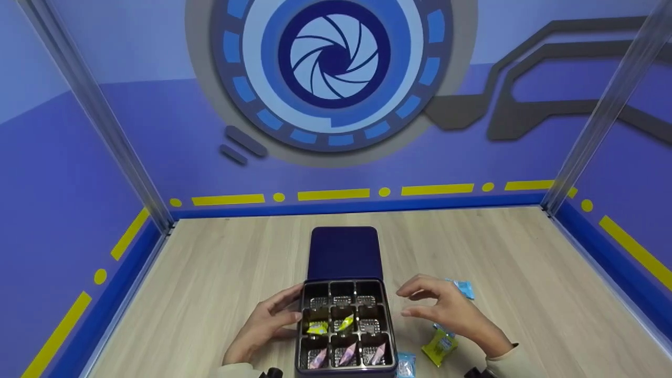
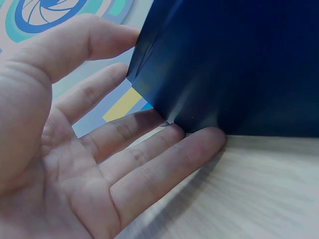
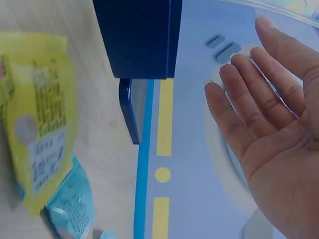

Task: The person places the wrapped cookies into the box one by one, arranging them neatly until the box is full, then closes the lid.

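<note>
A dark blue tin box (image 1: pixel 297 362) stands on the table with its lid (image 1: pixel 344 253) laid back behind it. Its tray is divided into several compartments: pink wrapped candies (image 1: pixel 347 355) sit in the front row, and yellow wrapped candies (image 1: pixel 317 328) in the left and middle cells of the middle row. My left hand (image 1: pixel 268 321) rests against the box's left side, fingertips touching its wall and lower edge in the left wrist view. Right of the box, my right hand (image 1: pixel 446 307) hovers with fingers relaxed and nothing in them, palm visible (image 3: pixel 279 124) in the right wrist view.
On the table right of the box lie a yellow-green candy packet (image 1: pixel 440 347), a blue packet (image 1: pixel 406 364) close to the box's front right corner, and another blue packet (image 1: pixel 465 290) beyond the right hand. Printed panels (image 1: pixel 157 131) with metal corner posts enclose the table.
</note>
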Motion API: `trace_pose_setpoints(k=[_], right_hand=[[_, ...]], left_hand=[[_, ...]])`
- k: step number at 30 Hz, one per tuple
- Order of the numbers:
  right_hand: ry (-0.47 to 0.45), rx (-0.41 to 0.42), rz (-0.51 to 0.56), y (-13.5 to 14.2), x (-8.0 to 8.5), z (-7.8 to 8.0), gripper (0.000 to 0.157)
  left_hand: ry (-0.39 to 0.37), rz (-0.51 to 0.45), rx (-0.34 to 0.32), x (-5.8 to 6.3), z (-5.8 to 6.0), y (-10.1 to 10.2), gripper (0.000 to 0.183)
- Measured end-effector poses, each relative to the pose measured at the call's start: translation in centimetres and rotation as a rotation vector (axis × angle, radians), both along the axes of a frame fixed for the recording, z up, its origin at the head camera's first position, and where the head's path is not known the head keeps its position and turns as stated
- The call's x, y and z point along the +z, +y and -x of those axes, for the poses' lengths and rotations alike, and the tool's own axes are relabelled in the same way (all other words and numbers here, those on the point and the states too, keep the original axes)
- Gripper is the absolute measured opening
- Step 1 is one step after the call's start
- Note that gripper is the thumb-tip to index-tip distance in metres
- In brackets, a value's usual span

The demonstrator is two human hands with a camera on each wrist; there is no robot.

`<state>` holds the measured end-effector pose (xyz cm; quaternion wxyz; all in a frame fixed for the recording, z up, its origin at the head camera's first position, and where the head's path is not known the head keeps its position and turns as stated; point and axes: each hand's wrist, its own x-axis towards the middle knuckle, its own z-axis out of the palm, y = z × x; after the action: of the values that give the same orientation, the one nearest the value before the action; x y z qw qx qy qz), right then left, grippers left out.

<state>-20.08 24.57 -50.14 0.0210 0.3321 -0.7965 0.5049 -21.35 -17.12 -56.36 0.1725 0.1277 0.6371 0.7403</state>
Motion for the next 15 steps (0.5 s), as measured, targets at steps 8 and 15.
trace_pose_setpoints(k=[8,15], right_hand=[[0.0,-0.007,-0.015,1.5,-0.6,-0.2,0.027],[-0.056,-0.026,-0.074,3.0,-1.1,-0.5,0.025]], left_hand=[[0.003,-0.005,0.0,0.0,0.0,0.0,0.07],[-0.011,0.021,0.017,0.1,-0.1,0.0,0.069]])
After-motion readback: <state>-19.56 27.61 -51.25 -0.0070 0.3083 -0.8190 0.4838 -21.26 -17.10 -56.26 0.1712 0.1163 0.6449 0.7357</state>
